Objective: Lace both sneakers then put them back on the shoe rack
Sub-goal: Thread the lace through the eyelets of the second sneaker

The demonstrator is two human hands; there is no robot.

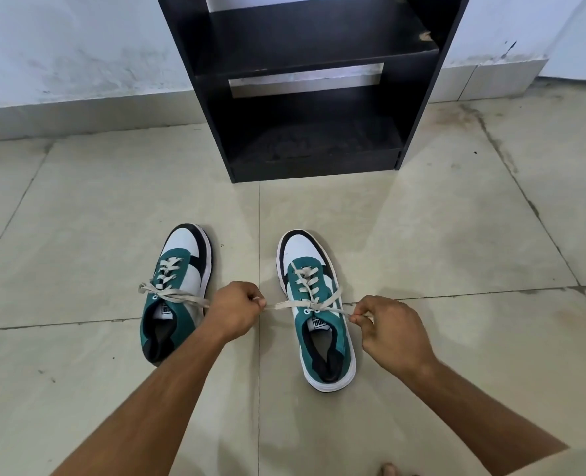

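Observation:
Two green, white and black sneakers stand side by side on the tiled floor, toes pointing away from me. The left sneaker has its beige lace tied in a bow across the top. On the right sneaker the lace runs through the eyelets and its two ends are pulled out sideways. My left hand pinches the left lace end between the shoes. My right hand pinches the right lace end just beside the shoe's right side. A black shoe rack stands beyond the shoes.
The rack has open shelves and stands against a white wall. Beige floor tiles spread around the shoes, with stains toward the right. A toe shows at the bottom edge.

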